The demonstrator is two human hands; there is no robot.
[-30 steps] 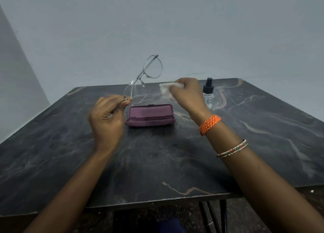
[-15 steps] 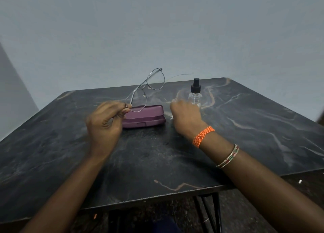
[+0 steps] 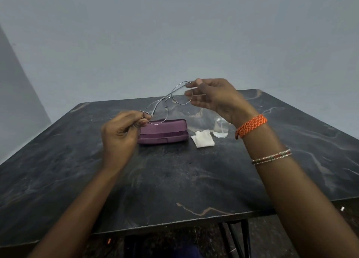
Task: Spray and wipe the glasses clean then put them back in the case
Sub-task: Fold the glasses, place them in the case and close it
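Two hands hold the glasses (image 3: pixel 167 104) up in the air over the bench (image 3: pixel 174 180). The left hand (image 3: pixel 121 135) has its grip pinched together on the near end of the thin metal frame, with the thumb and fingers (image 3: pixel 144 121) pressed on it. The right hand (image 3: pixel 217 100) is higher and farther back. Its fingertips (image 3: pixel 191 87) are closed on the far end of the frame, by the far lens. So the glasses stretch between the two grips, tilted, with the left end low and the right end high. The near lens hangs just over the case (image 3: pixel 164 132), but I cannot tell if it touches it. The case is purple, shut, and lies flat on the bench, just past the left hand. A white cloth (image 3: pixel 203 139) lies crumpled on the bench, just to the right of the case and not touching it. A clear bottle (image 3: pixel 220 128) stands just beside the cloth on its right, under the right wrist. The top of the bottle is hidden behind the right hand. An orange band (image 3: pixel 251 125) goes round the right wrist. Thin bangles (image 3: pixel 272 156) sit farther down the same arm. The bench top is dark with pale lines like marble. Behind it is a plain grey wall (image 3: pixel 174 34).
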